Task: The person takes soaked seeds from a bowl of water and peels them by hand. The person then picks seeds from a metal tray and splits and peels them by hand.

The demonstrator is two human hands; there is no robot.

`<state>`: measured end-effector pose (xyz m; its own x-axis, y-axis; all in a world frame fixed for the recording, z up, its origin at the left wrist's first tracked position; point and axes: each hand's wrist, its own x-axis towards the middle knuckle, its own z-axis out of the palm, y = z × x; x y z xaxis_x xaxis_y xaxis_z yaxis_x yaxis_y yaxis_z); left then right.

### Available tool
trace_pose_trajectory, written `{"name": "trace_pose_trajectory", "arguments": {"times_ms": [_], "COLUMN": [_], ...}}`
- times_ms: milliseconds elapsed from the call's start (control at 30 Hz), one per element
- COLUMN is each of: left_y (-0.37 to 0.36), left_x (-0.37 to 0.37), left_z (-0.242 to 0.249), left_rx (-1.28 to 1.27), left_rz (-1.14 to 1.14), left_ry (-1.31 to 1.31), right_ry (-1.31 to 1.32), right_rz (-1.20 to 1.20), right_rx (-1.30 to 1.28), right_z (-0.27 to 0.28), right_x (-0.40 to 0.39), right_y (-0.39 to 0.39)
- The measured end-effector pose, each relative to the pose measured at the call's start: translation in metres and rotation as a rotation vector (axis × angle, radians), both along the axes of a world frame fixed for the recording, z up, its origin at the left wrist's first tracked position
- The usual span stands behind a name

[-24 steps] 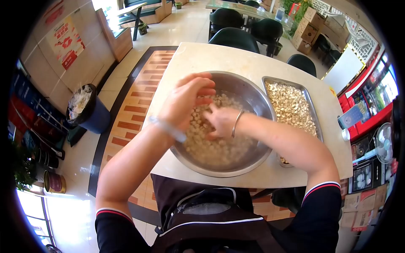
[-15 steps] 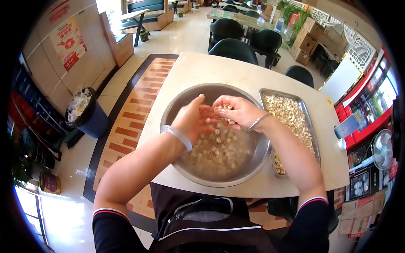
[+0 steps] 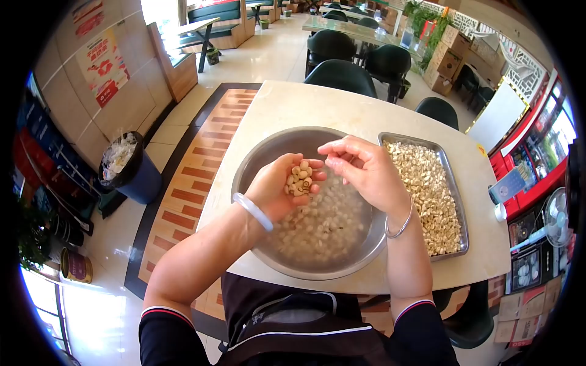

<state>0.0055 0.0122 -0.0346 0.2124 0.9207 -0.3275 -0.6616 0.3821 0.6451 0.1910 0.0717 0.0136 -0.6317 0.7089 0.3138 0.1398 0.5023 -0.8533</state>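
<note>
Over a large steel bowl (image 3: pixel 271 263) of cloudy water and pale seeds (image 3: pixel 323 222), my left hand (image 3: pixel 278 186) is cupped palm up around a small heap of seeds (image 3: pixel 300 179). My right hand (image 3: pixel 366 174) hovers over the bowl's right side, thumb and fingertips pressed together; what they hold, if anything, is too small to make out. The two hands are apart. Right of the bowl lies a metal tray (image 3: pixel 466 235) full of split, cream-coloured seeds (image 3: pixel 424 189).
Both vessels stand on a pale table (image 3: pixel 293 97). Dark chairs (image 3: pixel 342 76) are beyond its far edge. A blue bin (image 3: pixel 140 177) with a black liner is on the floor at left. A small fan (image 3: pixel 554 213) is at right.
My hands have moved apart. The left now shows its palm with seeds in it; the right, which had seeds in it, has moved right with its fingers pinched.
</note>
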Motion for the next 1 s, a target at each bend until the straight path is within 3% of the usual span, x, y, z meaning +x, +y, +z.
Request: {"name": "trace_pose_trajectory", "arguments": {"times_ms": [100,233,333,467,667,1000], "left_y": [-0.001,-0.004,-0.007,-0.008,-0.011,-0.015], "left_x": [0.001,0.008,0.008,0.011,0.009,0.010], "left_z": [0.005,0.019,0.020,0.022,0.022,0.026], "left_rx": [-0.010,-0.043,0.122,0.144,0.161,0.179], "left_rz": [0.023,0.071,-0.069,-0.114,-0.024,-0.012], "left_ry": [0.034,0.064,0.128,0.235,0.190,0.281], "right_ry": [-0.042,-0.143,-0.126,-0.114,-0.055,0.029], "right_rz": [0.128,0.070,0.123,0.072,-0.060,-0.001], "right_rx": [0.138,0.256,0.245,0.358,0.194,0.254], "right_z": [-0.011,-0.014,-0.015,-0.018,-0.007,-0.010], "right_x": [0.001,0.004,0.007,0.007,0.003,0.005], "right_y": [0.007,0.004,0.008,0.006,-0.006,-0.007]}}
